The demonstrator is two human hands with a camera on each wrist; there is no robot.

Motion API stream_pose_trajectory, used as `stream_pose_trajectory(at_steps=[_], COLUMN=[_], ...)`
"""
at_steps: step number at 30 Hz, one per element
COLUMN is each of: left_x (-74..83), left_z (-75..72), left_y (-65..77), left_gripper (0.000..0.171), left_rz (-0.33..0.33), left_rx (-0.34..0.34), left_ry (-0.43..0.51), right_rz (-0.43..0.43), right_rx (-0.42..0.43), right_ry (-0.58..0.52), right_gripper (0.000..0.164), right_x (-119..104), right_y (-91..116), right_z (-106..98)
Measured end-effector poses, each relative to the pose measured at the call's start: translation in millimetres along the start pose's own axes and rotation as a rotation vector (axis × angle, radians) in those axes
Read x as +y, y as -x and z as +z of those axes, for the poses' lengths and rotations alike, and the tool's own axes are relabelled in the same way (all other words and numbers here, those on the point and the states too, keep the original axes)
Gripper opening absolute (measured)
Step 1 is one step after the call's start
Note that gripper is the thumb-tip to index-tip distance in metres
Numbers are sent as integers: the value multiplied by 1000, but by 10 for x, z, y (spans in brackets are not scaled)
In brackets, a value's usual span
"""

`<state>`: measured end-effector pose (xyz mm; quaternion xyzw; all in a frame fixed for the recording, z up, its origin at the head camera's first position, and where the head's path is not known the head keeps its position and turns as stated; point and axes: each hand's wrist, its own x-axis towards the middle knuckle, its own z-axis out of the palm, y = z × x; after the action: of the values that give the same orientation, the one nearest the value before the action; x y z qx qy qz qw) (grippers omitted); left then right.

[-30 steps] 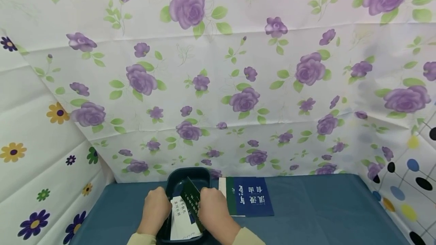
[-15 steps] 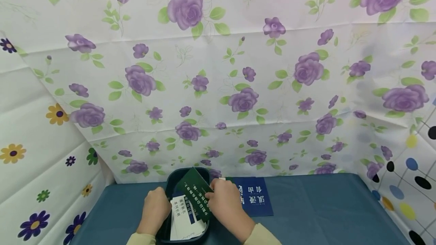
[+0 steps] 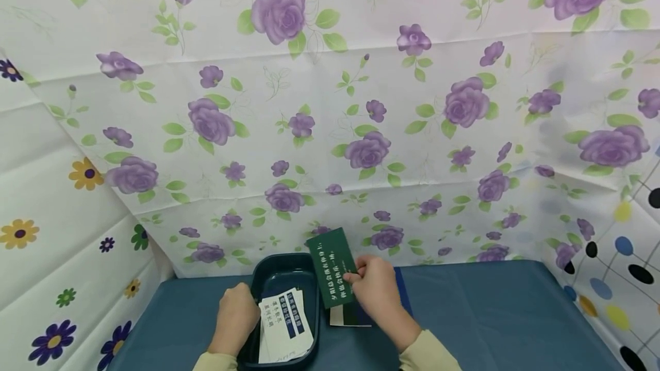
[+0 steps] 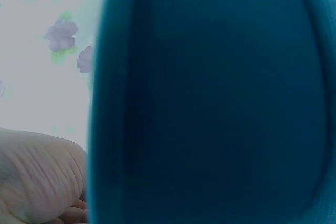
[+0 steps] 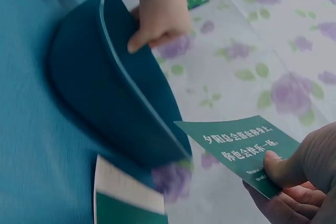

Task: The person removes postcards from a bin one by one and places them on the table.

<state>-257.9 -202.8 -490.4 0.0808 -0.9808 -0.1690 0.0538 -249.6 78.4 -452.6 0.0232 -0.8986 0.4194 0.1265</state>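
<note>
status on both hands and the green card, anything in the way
Left hand gripping bin by its side. Right hand pinching green card, held up outside the bin. Nothing visibly blocking the card.

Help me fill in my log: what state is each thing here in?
Green card: raised, tilted, pinched in the right hand
Bin: upright, open-topped, gripped at its rim by the left hand
White cards: overlapping in the bin, print showing
Outside cards: flat on the table, partly hidden
</note>
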Motion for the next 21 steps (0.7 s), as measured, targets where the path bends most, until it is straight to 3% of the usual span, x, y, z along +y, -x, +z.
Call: stream_pose_trajectory(at_steps=[3,15,21], left_x=[-4,-9,-22], left_z=[3,2,13], left_y=[-4,-6,0], left_gripper=[12,10,9], left_rz=[0,-2,14], left_rx=[7,-10,-7], left_ry=[-1,16,9], right_rz=[28,171,214], right_rx=[16,96,78], right_ry=[20,68,136], right_gripper=[43,46,34], right_x=[161,760,1075], right_y=[-40,-70,-53], right_z=[-80,-367,-439])
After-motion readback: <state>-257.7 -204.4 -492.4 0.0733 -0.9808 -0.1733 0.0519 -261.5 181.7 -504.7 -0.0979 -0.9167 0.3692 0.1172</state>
